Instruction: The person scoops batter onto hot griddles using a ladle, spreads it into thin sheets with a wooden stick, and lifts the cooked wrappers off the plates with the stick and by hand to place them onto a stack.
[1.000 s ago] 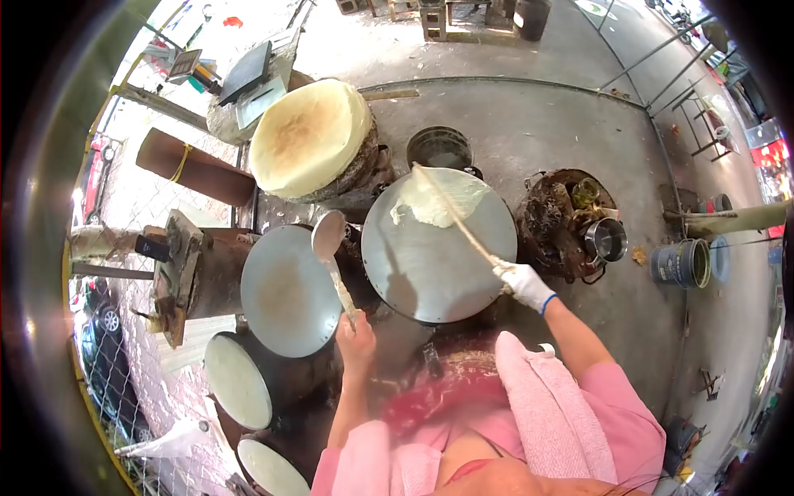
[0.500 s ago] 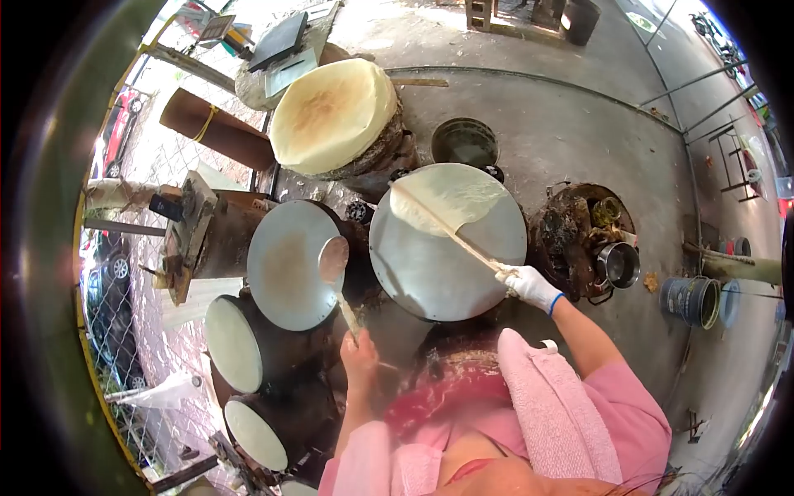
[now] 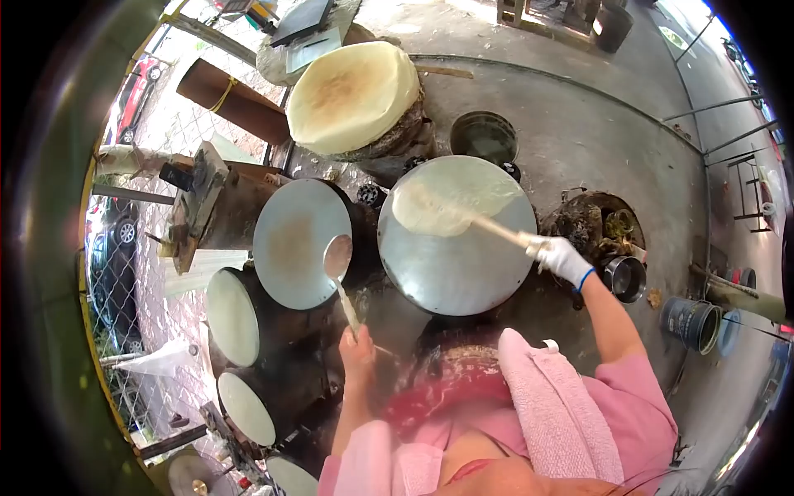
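Note:
My left hand [image 3: 357, 354] is closed round the handle of a ladle [image 3: 338, 258], whose bowl hangs over the right edge of a round grey griddle [image 3: 289, 244] with a brown patch. A white glove with a blue cuff covers my right hand [image 3: 560, 259], which grips a long wooden stick [image 3: 500, 229]. The stick's far part is blurred over pale batter [image 3: 451, 198] spread on the upper part of a larger round griddle [image 3: 455, 277].
Behind stands a tall stack of flatbreads [image 3: 354, 95] beside a dark pot [image 3: 485, 136]. A drum [image 3: 591, 217] with a steel pot [image 3: 625, 279] and blue bucket [image 3: 689, 322] are right. Two pale round griddles [image 3: 233, 318] [image 3: 246, 409] lie lower left.
The batter has spread from a ragged patch into a wider, thinner layer. My gloved hand has moved right and up with the stick. The ladle stays in my left hand, and the view has shifted.

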A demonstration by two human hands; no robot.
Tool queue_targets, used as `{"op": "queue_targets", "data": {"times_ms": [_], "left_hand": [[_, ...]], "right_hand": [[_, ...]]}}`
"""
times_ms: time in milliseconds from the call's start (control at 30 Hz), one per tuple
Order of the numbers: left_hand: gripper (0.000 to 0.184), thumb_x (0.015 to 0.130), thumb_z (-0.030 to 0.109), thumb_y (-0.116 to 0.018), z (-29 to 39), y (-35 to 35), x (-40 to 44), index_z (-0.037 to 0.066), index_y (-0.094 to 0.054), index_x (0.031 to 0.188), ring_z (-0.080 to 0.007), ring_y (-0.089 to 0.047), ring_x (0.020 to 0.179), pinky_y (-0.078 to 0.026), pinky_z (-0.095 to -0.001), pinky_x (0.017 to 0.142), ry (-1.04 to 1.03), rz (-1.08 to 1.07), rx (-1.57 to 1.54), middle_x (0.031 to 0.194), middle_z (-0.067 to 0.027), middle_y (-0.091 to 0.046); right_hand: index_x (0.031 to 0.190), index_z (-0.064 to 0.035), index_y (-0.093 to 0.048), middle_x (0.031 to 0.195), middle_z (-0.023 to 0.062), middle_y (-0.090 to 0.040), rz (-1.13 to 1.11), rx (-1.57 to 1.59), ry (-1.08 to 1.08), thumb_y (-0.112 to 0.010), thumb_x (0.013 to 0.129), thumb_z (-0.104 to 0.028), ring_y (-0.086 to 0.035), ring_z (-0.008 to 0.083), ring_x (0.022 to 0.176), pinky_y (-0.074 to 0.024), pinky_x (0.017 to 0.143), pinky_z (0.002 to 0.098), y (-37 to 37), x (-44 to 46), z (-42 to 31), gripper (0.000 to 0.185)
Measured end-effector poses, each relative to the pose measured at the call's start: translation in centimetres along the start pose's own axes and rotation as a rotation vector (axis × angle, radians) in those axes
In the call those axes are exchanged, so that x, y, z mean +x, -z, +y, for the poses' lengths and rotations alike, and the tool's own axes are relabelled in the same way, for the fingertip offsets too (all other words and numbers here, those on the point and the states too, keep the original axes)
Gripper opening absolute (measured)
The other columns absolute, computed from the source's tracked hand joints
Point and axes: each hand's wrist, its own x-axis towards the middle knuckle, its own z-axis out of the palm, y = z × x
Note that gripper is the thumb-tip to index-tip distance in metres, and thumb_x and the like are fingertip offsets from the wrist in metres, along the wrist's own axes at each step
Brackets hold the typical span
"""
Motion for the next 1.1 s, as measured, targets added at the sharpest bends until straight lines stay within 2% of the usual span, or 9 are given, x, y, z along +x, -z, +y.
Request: {"op": "queue_targets", "data": {"times_ms": [200,300,367,400,500,667,800,933,1100], "left_hand": [[0.014,0.097,0.016,-0.055,-1.3,0.5,-0.7,0.008,-0.05,0.088,-0.0085,-0.043,0.046,-0.035,-0.025,0.041,0.022,0.051,0.109,0.063,0.0004,-0.046],[0.013,0.093,0.015,-0.059,-6.1,3.7,1.0,0.002,-0.057,0.091,-0.0142,-0.053,0.058,-0.043,-0.0302,0.053,-0.1,0.037,0.343,0.071,-0.0057,-0.054],[0.018,0.092,0.017,-0.058,-7.0,4.4,1.6,0.0,-0.057,0.089,-0.0249,-0.055,0.059,-0.045,-0.0368,0.057,-0.184,0.055,0.458,0.071,-0.0134,-0.057],[0.021,0.093,0.019,-0.057,-6.5,4.1,1.6,-0.001,-0.057,0.088,-0.0326,-0.056,0.059,-0.046,-0.0408,0.059,-0.172,0.09,0.482,0.07,-0.0182,-0.058],[0.024,0.094,0.021,-0.057,-4.0,2.1,4.4,-0.002,-0.057,0.089,-0.0441,-0.058,0.065,-0.047,-0.0465,0.062,-0.072,0.106,0.432,0.07,-0.0218,-0.059],[0.026,0.095,0.024,-0.057,-1.9,-0.4,8.4,-0.002,-0.055,0.091,-0.0476,-0.061,0.075,-0.047,-0.0519,0.064,-0.448,0.072,0.849,0.077,-0.0262,-0.064],[0.025,0.096,0.025,-0.056,-0.9,-2.0,10.6,0.002,-0.048,0.096,-0.0458,-0.064,0.076,-0.052,-0.0532,0.065,-0.53,-0.008,1.192,0.077,-0.026,-0.065],[0.024,0.094,0.023,-0.059,-0.8,-1.2,9.4,0.002,-0.048,0.094,-0.0458,-0.064,0.073,-0.052,-0.0534,0.062,-0.573,-0.059,1.317,0.073,-0.0263,-0.064],[0.021,0.097,0.024,-0.051,-2.3,2.2,3.0,0.003,-0.047,0.098,-0.0418,-0.066,0.067,-0.053,-0.0508,0.058,-0.464,-0.228,1.468,0.069,-0.0208,-0.065]], "right_hand": [[0.13,-0.0103,-0.063,0.081,-0.0096,-0.059,-0.259,0.071,-0.23,-0.067,0.092,-0.018,-0.036,0.0041,0.058,-0.0354,0.052,0.0239,-1.2,1.8,-1.2,0.039],[0.129,-0.0041,-0.062,0.114,0.0015,-0.069,-0.287,0.02,-0.253,-0.07,0.089,-0.012,-0.06,0.0087,0.094,-0.0488,0.086,0.0249,-1.0,0.3,-2.7,0.041],[0.128,-0.0019,-0.062,0.129,0.007,-0.063,-0.254,-0.019,-0.17,-0.071,0.088,-0.01,-0.055,0.0115,0.116,-0.0391,0.104,0.0255,0.9,1.2,-3.3,0.042],[0.127,-0.001,-0.062,0.122,0.0045,-0.067,-0.171,-0.014,0.138,-0.069,0.09,-0.012,-0.059,0.0093,0.098,-0.0479,0.09,0.0247,1.6,3.2,-0.3,0.039],[0.128,-0.0088,-0.064,0.097,-0.0027,-0.067,-0.313,-0.032,-0.209,-0.067,0.092,-0.022,-0.043,0.0063,0.066,-0.042,0.058,0.0247,1.4,5.8,-2.6,0.039],[0.125,-0.0127,-0.067,0.098,-0.007,-0.068,-0.37,-0.181,-0.335,-0.071,0.09,-0.022,-0.042,0.004,0.063,-0.037,0.053,0.023,2.5,1.3,-3.2,0.037],[0.13,-0.0098,-0.062,0.095,-0.0052,-0.066,-0.088,-0.182,-0.021,-0.067,0.093,-0.024,-0.052,0.0058,0.077,-0.0451,0.073,0.0212,3.2,3.9,-2.3,0.04],[0.129,-0.0177,-0.065,0.072,-0.0026,-0.057,-0.364,-0.214,-0.214,-0.07,0.09,-0.032,-0.042,0.0093,0.055,-0.0346,0.047,0.0256,0.2,5.4,-3.7,0.042],[0.126,-0.0171,-0.067,0.061,-0.0037,-0.052,-0.418,-0.204,-0.39,-0.07,0.09,-0.028,-0.044,0.0061,0.051,-0.0327,0.043,0.0228,-0.4,-1.5,-3.7,0.038]]}}
